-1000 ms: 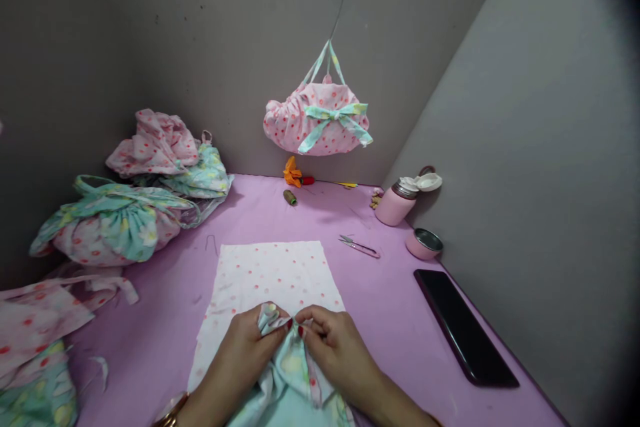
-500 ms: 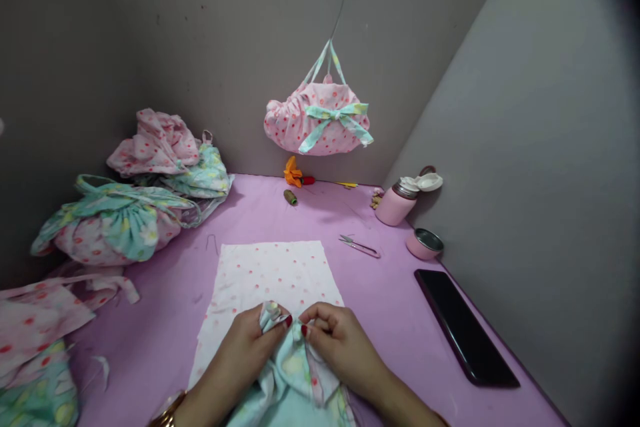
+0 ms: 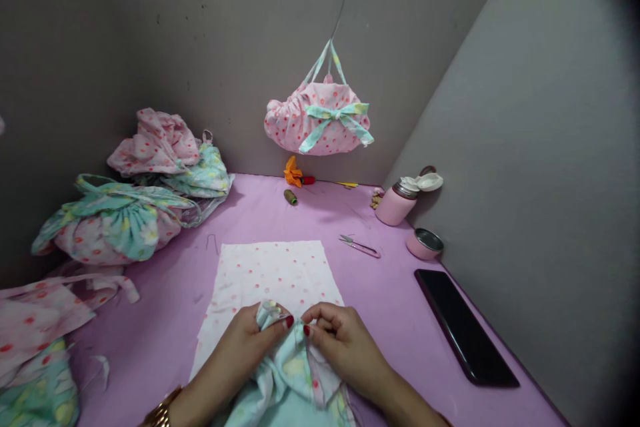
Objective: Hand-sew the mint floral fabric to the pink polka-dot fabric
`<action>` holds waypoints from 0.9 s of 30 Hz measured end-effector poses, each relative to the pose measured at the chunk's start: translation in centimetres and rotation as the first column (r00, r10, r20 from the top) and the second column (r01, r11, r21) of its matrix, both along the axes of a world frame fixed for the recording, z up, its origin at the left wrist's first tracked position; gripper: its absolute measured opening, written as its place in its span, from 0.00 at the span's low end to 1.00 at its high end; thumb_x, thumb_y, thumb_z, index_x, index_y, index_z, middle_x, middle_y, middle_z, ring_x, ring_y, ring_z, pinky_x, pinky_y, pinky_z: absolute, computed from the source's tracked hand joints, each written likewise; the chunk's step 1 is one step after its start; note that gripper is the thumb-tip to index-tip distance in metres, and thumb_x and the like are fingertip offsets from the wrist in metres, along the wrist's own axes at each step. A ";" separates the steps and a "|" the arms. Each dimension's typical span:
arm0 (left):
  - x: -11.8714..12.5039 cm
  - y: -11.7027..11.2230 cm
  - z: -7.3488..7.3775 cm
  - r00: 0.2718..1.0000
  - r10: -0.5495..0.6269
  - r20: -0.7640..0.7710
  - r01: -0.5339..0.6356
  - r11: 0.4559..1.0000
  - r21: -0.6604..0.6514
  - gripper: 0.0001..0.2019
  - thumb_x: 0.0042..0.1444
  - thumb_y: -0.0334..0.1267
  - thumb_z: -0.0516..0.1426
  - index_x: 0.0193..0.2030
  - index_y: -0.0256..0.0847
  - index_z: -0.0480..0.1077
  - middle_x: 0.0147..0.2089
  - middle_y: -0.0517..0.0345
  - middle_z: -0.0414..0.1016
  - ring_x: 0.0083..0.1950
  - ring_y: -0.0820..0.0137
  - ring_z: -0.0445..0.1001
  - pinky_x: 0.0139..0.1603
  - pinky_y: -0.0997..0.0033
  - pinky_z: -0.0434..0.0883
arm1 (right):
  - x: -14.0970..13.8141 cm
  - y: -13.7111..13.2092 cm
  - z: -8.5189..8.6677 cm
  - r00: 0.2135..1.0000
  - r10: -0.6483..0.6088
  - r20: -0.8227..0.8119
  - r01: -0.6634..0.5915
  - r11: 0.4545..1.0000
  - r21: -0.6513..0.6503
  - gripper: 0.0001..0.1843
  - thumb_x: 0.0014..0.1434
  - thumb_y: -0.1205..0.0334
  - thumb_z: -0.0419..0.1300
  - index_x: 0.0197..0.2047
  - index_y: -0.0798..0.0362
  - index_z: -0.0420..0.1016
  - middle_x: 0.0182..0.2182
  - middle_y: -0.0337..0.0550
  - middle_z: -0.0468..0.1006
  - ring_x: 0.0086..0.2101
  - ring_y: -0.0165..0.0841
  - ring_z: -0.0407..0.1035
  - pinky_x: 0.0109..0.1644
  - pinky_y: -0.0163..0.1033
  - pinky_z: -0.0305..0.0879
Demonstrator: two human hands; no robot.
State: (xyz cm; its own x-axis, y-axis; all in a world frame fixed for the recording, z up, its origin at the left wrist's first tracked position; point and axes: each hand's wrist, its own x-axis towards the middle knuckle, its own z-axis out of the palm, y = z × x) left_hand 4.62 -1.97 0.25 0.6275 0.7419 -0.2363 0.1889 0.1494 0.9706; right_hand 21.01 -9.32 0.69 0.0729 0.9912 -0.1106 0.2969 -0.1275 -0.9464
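At the front middle, my left hand [image 3: 263, 333] is closed on a gathered edge of mint-green floral fabric [image 3: 295, 368]. Opposite it, my right hand [image 3: 339, 340] pinches the same cloth between thumb and forefinger; whether a needle is in that pinch is too small to tell. The fabric hangs down from both hands toward the front edge and shows a pink dotted strip along its right side. Beneath lies a flat white cloth with red dots [image 3: 273, 273], partly hidden by my hands.
Thread snips [image 3: 360, 247] lie right of the dotted cloth, a thread spool [image 3: 290, 197] behind it. At right are a phone [image 3: 465, 327], a pink flask [image 3: 396, 203] and its cup [image 3: 425, 244]. Sewn fabric bags [image 3: 117, 227] pile up at left; another bag [image 3: 320, 120] hangs at the back wall.
My right hand has shifted very slightly to the right, widening the gap between the thumbs a little. Both hands keep their hold on the fabric.
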 end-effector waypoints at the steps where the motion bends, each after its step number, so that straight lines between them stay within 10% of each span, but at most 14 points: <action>1: 0.0 0.0 0.0 1.000 0.002 -0.003 -0.002 1.000 0.000 0.08 0.51 0.39 0.56 0.26 0.36 0.67 0.23 0.64 0.62 0.26 0.74 0.58 0.27 0.76 0.58 | 0.0 0.0 0.0 1.000 0.001 -0.005 -0.001 1.000 -0.001 0.07 0.55 0.63 0.58 0.32 0.57 0.75 0.15 0.29 0.53 0.18 0.23 0.45 0.21 0.30 0.41; 27: 0.2 -0.7 1.1 0.977 0.032 0.211 0.045 0.935 -0.351 0.14 0.47 0.45 0.62 0.30 0.36 0.68 0.23 0.65 0.65 0.25 0.75 0.61 0.28 0.77 0.59 | 0.2 0.1 -0.4 0.917 0.025 -0.398 -0.066 0.994 -0.091 0.17 0.52 0.50 0.62 0.34 0.57 0.71 0.14 0.28 0.58 0.14 0.20 0.48 0.18 0.28 0.44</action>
